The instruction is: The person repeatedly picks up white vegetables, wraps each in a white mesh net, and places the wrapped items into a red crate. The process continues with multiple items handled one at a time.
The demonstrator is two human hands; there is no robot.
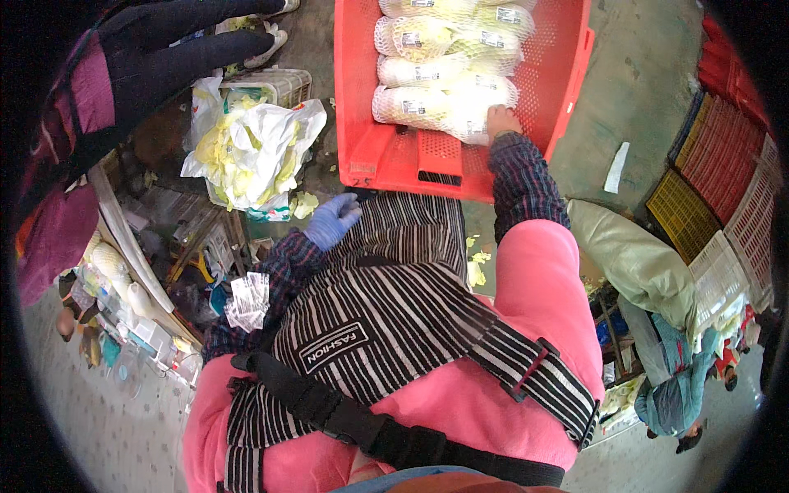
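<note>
My right hand (502,121), without a visible glove, grips the near right end of a cabbage in white foam netting (471,120). That cabbage lies in a red plastic crate (536,92) with several more netted cabbages (419,68), lined up in two columns. Most bear a small printed label. My left hand (333,222), in a blue-violet glove, is beside my striped apron (394,296), below the crate's near left corner. Its fingers are slightly curled, with nothing seen in them. Several white printed labels (248,302) sit on my left sleeve.
Left of the crate, a white plastic bag (277,142) holds loose yellow-green leaves, next to a pale crate (290,86). A person in dark trousers (185,49) stands at far left. At right are a pale green sack (635,259) and stacked crates (715,160). Leaf scraps (476,268) litter the floor.
</note>
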